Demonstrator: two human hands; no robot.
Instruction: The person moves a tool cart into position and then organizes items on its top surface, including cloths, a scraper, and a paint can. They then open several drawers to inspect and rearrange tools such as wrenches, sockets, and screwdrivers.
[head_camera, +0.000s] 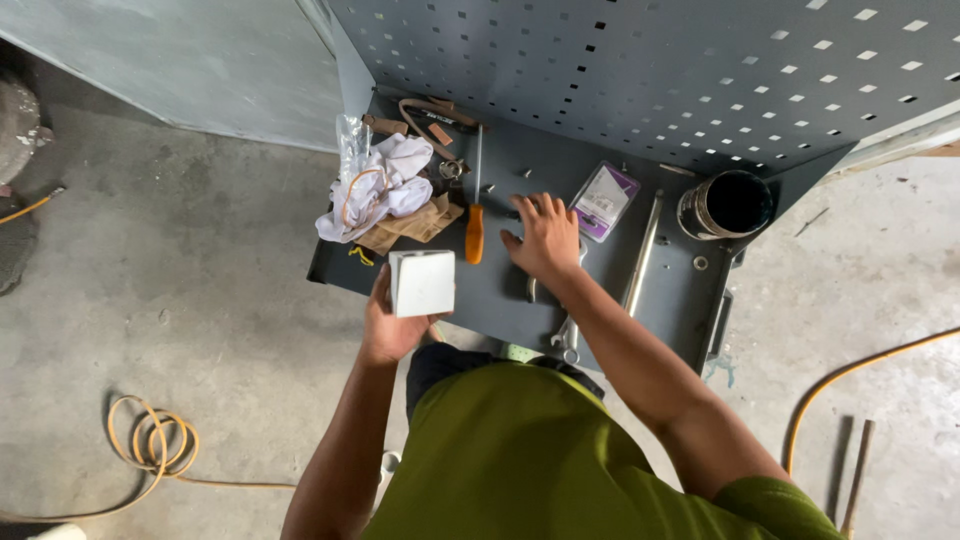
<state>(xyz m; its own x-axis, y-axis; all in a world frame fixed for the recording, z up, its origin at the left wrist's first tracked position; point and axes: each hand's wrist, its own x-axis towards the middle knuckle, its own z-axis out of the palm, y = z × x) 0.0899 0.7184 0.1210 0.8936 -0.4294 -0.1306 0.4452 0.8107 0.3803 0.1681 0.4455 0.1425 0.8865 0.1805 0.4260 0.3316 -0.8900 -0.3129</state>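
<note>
Down at the near left edge of the dark grey metal bench (500, 290), the left hand (392, 322) is gripping a small white square box (422, 282), fingers wrapped around its underside so its flat face is tilting up toward the camera. The right hand (545, 237) is resting palm-down mid-bench with fingers spread, apparently feeling among small loose parts. Just beside it an orange-handled screwdriver (475, 228) is lying; a crumpled white cloth (380, 190) is crowding the far left corner, a purple-edged plastic packet (604, 200), a long steel bar (642, 255) and a black round tin (727, 204) are sitting to the right.
</note>
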